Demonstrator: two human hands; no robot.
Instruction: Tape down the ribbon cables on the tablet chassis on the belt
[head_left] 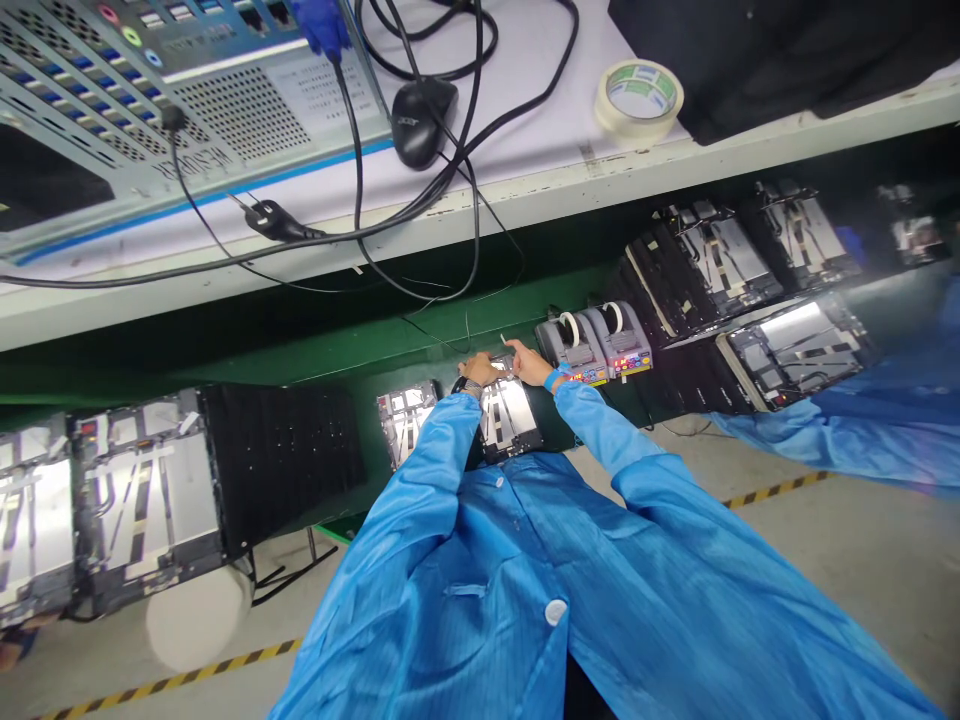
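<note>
An opened tablet-like device (pixel 508 415) with a silvery inside lies on the green bench right in front of my body. My left hand (pixel 482 369) rests over its upper left edge, fingers laid on it and partly hidden. My right hand (pixel 529 363) is at the upper right of the same device. At its fingertips shows a small white strip (pixel 503 339), which looks like tape. Just left of my left sleeve lies a second opened device (pixel 406 415). Two grey tape dispensers (pixel 592 340) with white rolls and lit displays stand right of my right hand.
Overlapping rows of opened devices lie at the left (pixel 142 490) and right (pixel 720 260). A blue sleeve (pixel 810 430) of another person reaches in at right. The shelf above carries a computer case (pixel 247 110), a black mouse (pixel 421 125), cables and a tape roll (pixel 637 100).
</note>
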